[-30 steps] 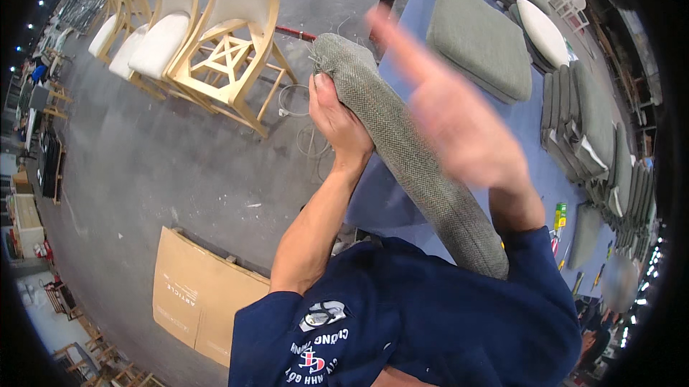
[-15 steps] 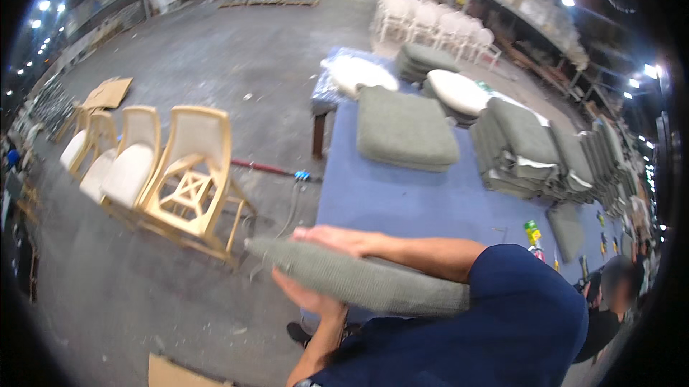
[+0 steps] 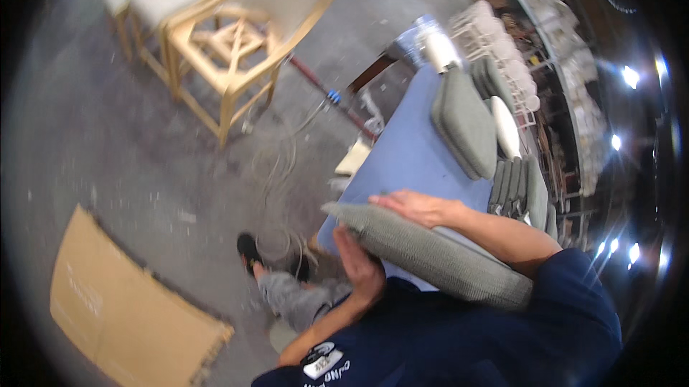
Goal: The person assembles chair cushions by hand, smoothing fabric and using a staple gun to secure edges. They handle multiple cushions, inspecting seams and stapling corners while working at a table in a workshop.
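Holding the grey-green cushion (image 3: 438, 258) between both hands, you had it tilted edge-on in front of your body, its narrow end pointing up and to the left and its other end against your navy shirt (image 3: 488, 347). Your left hand (image 3: 359, 265) was pressed to the cushion's lower left side near that narrow end, fingers extended upward along the fabric rather than curled into a fist. Your right hand (image 3: 413, 207) lay on the opposite side, fairly flat, its fingers reaching over the upper edge toward the same end. The grip was thus as wide as the cushion's thickness, with the padding clasped between the two hands; how hard you squeezed could not be told, and your left thumb could not be made out clearly. Beneath and beyond the cushion stood the blue-topped table (image 3: 402, 143), where a second grey-green cushion (image 3: 463, 125) lay well apart from your hands. Past it were a white cushion (image 3: 507, 128) and a stack of grey-green cushions (image 3: 513, 179), closer to the table's far side. On the floor to your left lay a cardboard sheet (image 3: 129, 308), and farther ahead stood a wooden chair (image 3: 233, 49) with an open seat frame. A black shoe (image 3: 248, 250) showed below your left hand.
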The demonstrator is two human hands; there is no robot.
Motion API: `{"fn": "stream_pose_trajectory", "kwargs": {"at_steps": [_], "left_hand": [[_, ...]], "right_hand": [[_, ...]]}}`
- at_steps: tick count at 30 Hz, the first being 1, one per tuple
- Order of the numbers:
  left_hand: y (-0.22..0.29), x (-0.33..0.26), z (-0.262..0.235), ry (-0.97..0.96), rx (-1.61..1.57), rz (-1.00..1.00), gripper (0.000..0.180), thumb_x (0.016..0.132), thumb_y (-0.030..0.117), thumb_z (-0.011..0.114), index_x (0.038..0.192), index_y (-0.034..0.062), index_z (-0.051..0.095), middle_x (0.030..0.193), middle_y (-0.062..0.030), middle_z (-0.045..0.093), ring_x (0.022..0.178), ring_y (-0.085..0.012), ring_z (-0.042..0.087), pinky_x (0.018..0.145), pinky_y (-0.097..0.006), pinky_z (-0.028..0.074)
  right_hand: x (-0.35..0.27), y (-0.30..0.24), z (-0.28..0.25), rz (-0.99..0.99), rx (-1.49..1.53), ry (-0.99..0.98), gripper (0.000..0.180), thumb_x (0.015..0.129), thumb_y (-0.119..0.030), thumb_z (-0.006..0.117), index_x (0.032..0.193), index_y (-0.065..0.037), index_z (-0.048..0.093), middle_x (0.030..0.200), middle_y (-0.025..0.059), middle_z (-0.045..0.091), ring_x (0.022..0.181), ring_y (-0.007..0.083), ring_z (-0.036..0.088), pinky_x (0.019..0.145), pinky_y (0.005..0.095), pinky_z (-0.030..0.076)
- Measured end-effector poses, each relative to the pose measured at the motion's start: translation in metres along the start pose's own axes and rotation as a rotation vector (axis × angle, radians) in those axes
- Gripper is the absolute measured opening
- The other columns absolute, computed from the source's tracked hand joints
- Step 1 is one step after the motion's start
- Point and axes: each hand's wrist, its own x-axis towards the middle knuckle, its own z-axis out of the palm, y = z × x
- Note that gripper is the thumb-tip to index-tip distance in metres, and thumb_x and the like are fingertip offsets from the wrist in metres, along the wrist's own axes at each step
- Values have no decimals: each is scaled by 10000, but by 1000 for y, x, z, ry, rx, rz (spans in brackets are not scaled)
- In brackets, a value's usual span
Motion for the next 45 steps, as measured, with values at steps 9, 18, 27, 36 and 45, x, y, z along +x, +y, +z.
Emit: {"fn": "stream_pose_trajectory", "kwargs": {"at_steps": [9, 18, 27, 36, 45], "left_hand": [[-22, 52, -27, 323, -760, -365, 323, 1026, 330, 482, 1139, 36, 409, 1422, -234, 483, 1220, -276, 500, 1128, -458, 358], [3, 67, 5, -79, -514, -202, 612, 966, 626, 570, 1085, 32, 480, 1040, -69, 521, 956, -160, 508, 871, -343, 442], [32, 39, 18, -147, -94, 165, 423, 1121, 435, 445, 920, 63, 426, 848, 26, 373, 747, -93, 373, 686, -285, 341], [43, -3, 12, -416, -50, 460, 383, 1114, 477, 462, 1067, 98, 434, 1010, -19, 480, 942, -140, 513, 862, -351, 442], [66, -16, -19, -345, 12, 71, 448, 1132, 453, 338, 1350, 73, 430, 1285, -65, 580, 1236, -189, 544, 1088, -407, 412]], "right_hand": [[43, 5, 7, -384, -151, 519, 489, 1082, -322, 430, 1465, -28, 506, 1474, 246, 483, 1372, 423, 480, 1159, 466, 406], [-11, 69, 6, -298, 220, 739, 538, 1113, -378, 395, 1481, 2, 491, 1404, 266, 538, 1354, 405, 499, 1152, 452, 403], [-117, 161, 97, -359, 445, 653, 602, 1129, -438, 310, 1516, -5, 470, 1480, 252, 506, 1422, 387, 446, 1211, 455, 333], [-152, 375, 277, -66, 902, 705, 688, 1109, -564, 328, 1540, -48, 479, 1562, 182, 500, 1454, 322, 460, 1228, 431, 340], [-133, 438, 405, 151, 1588, 1296, 538, 1097, -464, 463, 1399, -47, 616, 1331, 108, 666, 1170, 199, 608, 1029, 359, 483]]}}
